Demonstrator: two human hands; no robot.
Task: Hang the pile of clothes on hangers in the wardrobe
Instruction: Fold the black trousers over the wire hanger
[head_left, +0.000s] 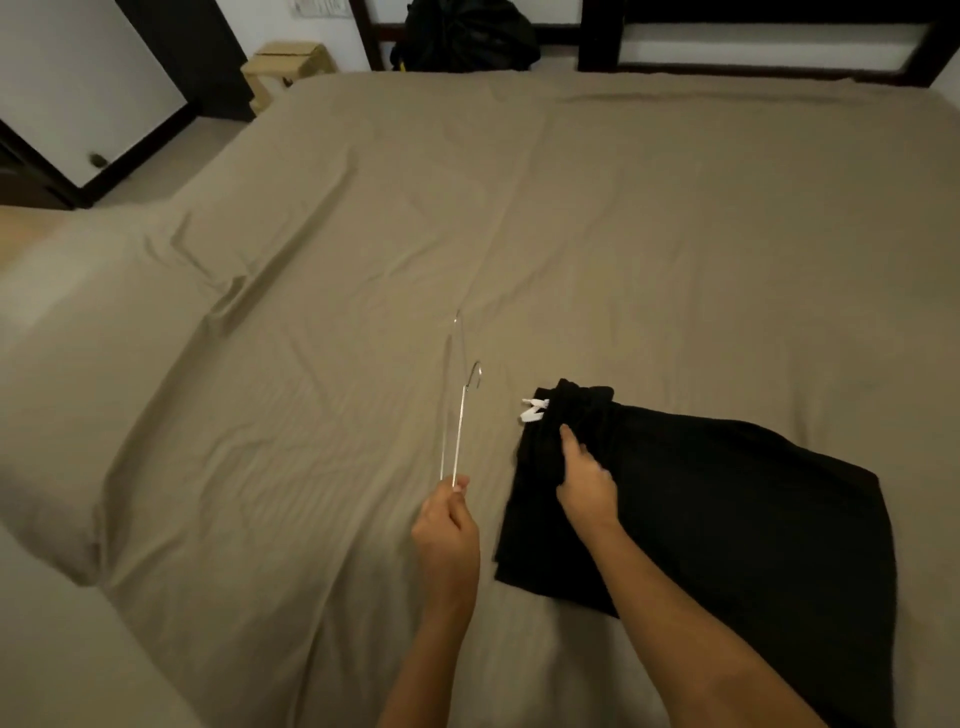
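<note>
Left grip (449, 525) pinching wire hanger (460, 415), right grip (584, 480) clutching black garment (727, 509) alongside

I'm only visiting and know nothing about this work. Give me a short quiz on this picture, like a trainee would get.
1. Multiple choice: what does the left hand hold?
A) a thin metal hanger
B) a pillow
C) a phone
2. True or false: the black garment lies on the bed sheet with the right hand on it.
3. Fill in the blank: the drawstring at the garment's waistband is ____ in colour.

Key: 1 A; 2 true; 3 white.
</note>
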